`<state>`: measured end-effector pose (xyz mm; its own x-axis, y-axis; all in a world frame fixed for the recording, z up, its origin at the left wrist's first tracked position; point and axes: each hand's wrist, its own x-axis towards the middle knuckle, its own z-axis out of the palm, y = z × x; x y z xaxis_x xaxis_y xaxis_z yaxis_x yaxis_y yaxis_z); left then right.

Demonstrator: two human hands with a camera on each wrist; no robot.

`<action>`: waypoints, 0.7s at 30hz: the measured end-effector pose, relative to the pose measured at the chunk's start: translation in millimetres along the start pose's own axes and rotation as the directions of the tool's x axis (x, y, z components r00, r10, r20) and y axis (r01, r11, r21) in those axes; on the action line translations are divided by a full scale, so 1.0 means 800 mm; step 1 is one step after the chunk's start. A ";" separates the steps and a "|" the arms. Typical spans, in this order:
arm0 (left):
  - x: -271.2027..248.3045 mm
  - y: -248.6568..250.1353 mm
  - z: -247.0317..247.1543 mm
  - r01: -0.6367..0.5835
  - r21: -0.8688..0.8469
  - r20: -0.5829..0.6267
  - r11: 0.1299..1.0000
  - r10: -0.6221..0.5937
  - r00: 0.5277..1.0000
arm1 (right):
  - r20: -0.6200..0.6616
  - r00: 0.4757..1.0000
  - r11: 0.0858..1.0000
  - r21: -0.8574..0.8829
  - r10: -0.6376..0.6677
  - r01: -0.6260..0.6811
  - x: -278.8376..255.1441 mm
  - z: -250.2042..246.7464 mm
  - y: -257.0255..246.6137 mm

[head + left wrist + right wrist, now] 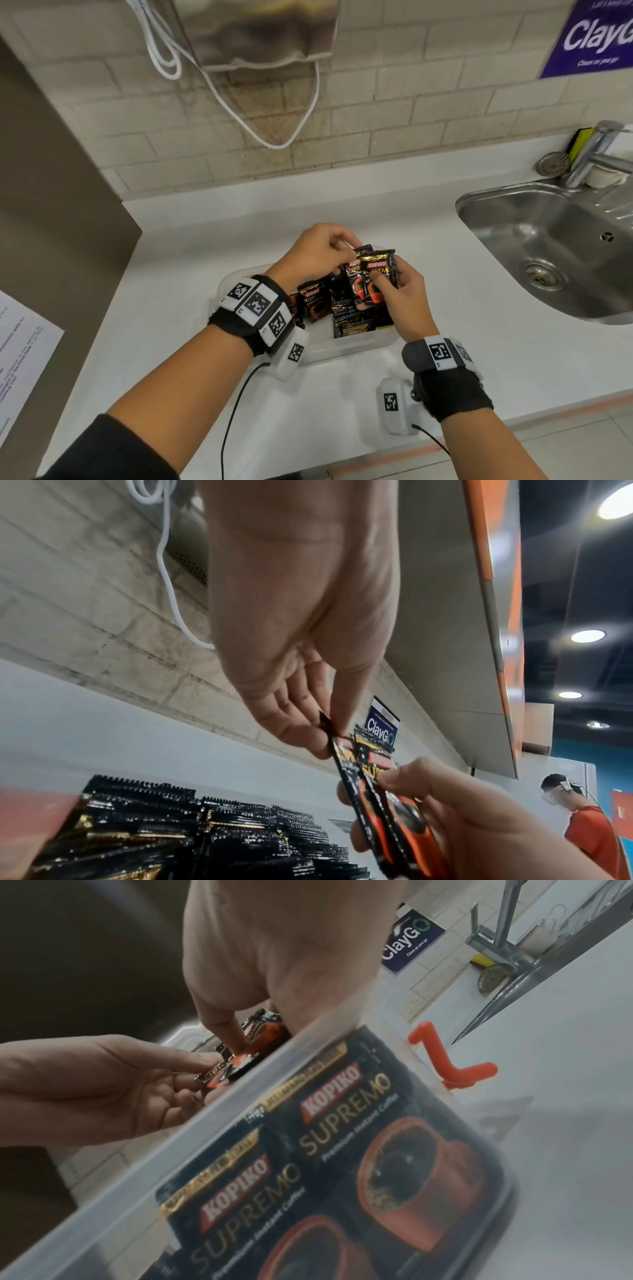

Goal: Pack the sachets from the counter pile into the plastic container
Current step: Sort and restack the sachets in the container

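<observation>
Two sachets held upright over the container

I see my right hand gripping both from 3 o'clock; my left hand pinches one's top corner from 10 o'clock; more sachets lie in the container below

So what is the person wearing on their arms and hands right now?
Both hands are bare, the left hand and the right hand. Each wrist carries a black wristband with white square-coded marker tiles, plus a white camera box bearing another marker. A thin black cable trails from each box. A dark sleeve covers the upper left forearm.
</observation>
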<state>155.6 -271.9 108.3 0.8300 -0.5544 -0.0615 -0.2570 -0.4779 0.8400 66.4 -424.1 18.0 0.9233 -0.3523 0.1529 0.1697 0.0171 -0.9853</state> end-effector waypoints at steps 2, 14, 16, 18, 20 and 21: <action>-0.001 -0.001 -0.004 0.016 -0.017 0.002 1.000 -0.016 1.000 | -0.011 1.000 1.000 -0.009 -0.002 0.001 0.000 0.000 0.000; -0.014 -0.042 -0.063 0.246 0.137 -0.202 0.960 -0.216 0.955 | -0.008 0.997 0.993 0.092 0.071 -0.070 0.001 -0.001 0.003; -0.016 -0.049 -0.061 0.276 0.202 -0.154 0.940 -0.248 0.956 | -0.007 0.999 0.995 0.093 0.047 -0.046 0.000 -0.001 0.002; -0.017 -0.053 -0.054 0.297 0.239 -0.104 0.925 -0.280 0.954 | 0.000 1.000 0.994 0.109 0.031 -0.031 0.000 0.001 0.000; -0.017 -0.055 -0.045 0.312 0.276 -0.067 0.909 -0.305 0.950 | 0.008 1.000 0.991 0.134 0.013 -0.014 -0.001 0.002 -0.001; -0.016 -0.056 -0.040 0.315 0.298 -0.056 0.901 -0.313 0.948 | 0.013 1.000 0.989 0.146 0.004 -0.006 -0.002 0.001 -0.002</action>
<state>172.0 -221.4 88.8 0.8951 -0.3380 -0.2908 -0.1180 -0.8086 0.5765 65.3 -422.5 19.4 0.9284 -0.3397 0.1503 0.2130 0.1554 -0.9646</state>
